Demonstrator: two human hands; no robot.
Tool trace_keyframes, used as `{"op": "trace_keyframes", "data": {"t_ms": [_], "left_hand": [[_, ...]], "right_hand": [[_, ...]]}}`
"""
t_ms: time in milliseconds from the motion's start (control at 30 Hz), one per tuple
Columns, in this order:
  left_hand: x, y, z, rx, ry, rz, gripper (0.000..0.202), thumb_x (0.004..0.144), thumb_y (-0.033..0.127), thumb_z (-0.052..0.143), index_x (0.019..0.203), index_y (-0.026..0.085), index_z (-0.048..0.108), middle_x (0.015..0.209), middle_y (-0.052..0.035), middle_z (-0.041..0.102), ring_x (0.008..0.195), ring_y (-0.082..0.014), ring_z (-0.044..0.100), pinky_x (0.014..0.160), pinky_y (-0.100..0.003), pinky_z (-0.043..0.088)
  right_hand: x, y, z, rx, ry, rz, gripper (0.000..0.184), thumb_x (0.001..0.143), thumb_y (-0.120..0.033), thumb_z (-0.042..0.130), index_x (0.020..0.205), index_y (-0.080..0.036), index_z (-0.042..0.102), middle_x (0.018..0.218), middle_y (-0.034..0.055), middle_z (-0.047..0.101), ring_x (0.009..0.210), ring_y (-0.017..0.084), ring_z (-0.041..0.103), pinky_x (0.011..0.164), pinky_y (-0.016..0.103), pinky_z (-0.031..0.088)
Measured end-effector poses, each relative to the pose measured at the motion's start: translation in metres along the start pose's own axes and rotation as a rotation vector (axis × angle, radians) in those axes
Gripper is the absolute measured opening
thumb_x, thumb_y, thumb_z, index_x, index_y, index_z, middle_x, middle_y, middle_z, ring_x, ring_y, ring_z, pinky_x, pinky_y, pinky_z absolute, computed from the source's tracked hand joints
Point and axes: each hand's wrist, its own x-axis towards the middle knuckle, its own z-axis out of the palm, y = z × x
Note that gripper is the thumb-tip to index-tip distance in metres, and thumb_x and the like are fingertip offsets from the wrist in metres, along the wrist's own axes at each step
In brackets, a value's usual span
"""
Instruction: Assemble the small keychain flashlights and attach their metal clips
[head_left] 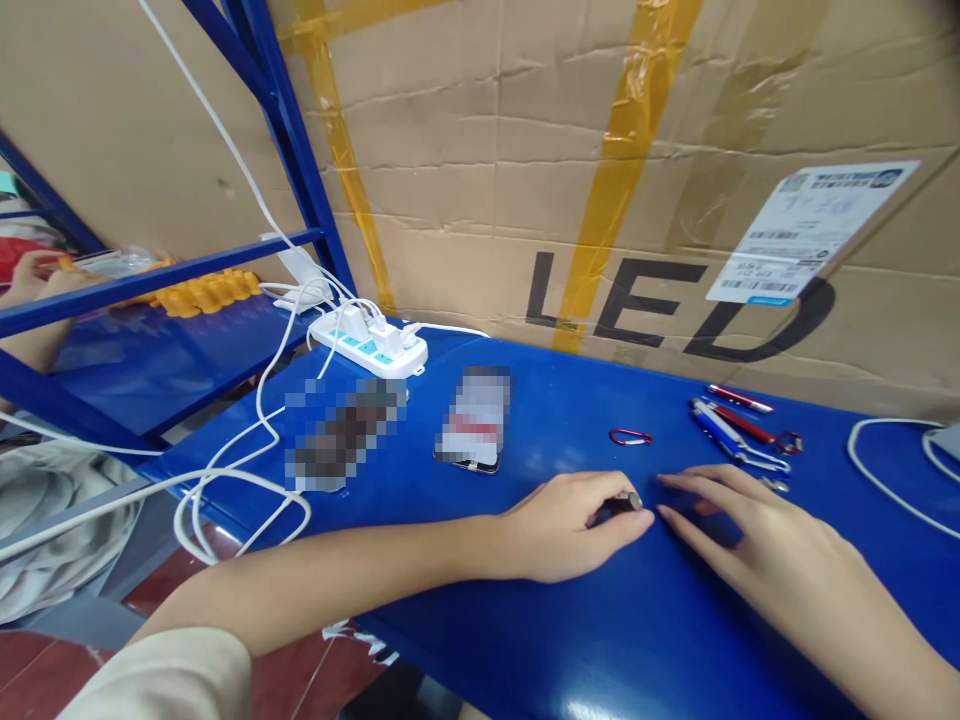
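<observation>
Right of centre in the frame, our left hand's (574, 525) fingers grip a small, dark, seemingly metal-tipped cylinder (634, 502) over the glossy blue surface (562, 410). Our right hand (765, 530), fingers parted, looks empty. We judge the cylinder light, stiff, perhaps slippery, best pinched by its protruding end.

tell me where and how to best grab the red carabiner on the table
Probably pinch the red carabiner across its narrow middle, coming down from above and the near side: it lies flat on the blue table, long axis running left to right, with the cardboard box standing behind it.
</observation>
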Motion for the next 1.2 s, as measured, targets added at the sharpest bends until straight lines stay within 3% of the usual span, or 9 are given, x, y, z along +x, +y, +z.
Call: {"op": "trace_keyframes", "data": {"t_ms": [200, 633, 1000, 1200], "left_hand": [[0.0, 0.0, 0.001, -0.002, -0.002, -0.004, 0.018, 0.087, 0.032, 0.042, 0.08, 0.018, 0.051, 0.07, 0.0033, 0.05, 0.062, -0.0088, 0.045, 0.057, -0.019, 0.036], [0.001, -0.001, 0.001, -0.017, -0.019, -0.042, 0.018, 0.086, 0.032, 0.042, 0.08, 0.018, 0.051, 0.069, 0.0035, 0.047, 0.061, -0.0087, 0.043, 0.055, -0.019, 0.034], [0.003, -0.004, 0.0, 0.009, 0.038, -0.045, 0.02, 0.088, 0.031, 0.04, 0.079, 0.018, 0.051, 0.074, 0.0029, 0.053, 0.065, -0.0096, 0.047, 0.058, -0.021, 0.035], [0.003, -0.004, 0.0, 0.006, 0.04, -0.025, 0.017, 0.087, 0.03, 0.041, 0.079, 0.018, 0.051, 0.078, 0.0024, 0.056, 0.069, -0.0101, 0.049, 0.061, -0.02, 0.035]], "right_hand": [[0.0, 0.003, 0.0, 0.037, -0.024, 0.004, 0.029, 0.084, -0.035, 0.039, 0.091, -0.022, 0.064, 0.092, 0.0052, 0.067, 0.064, 0.02, 0.065, 0.047, 0.029, 0.048], [0.005, -0.013, -0.015, 0.044, -0.107, -0.024, 0.02, 0.08, -0.025, 0.046, 0.087, -0.026, 0.064, 0.084, -0.0003, 0.068, 0.068, 0.018, 0.067, 0.043, 0.023, 0.045], [0.004, -0.014, -0.016, 0.155, -0.141, -0.017, 0.014, 0.081, -0.025, 0.047, 0.081, -0.023, 0.061, 0.085, 0.0013, 0.066, 0.067, 0.017, 0.064, 0.055, 0.024, 0.047], [0.004, -0.015, -0.016, 0.207, -0.167, 0.052, 0.007, 0.077, -0.022, 0.053, 0.074, -0.023, 0.059, 0.075, -0.001, 0.065, 0.065, 0.016, 0.062, 0.055, 0.025, 0.046]]}}
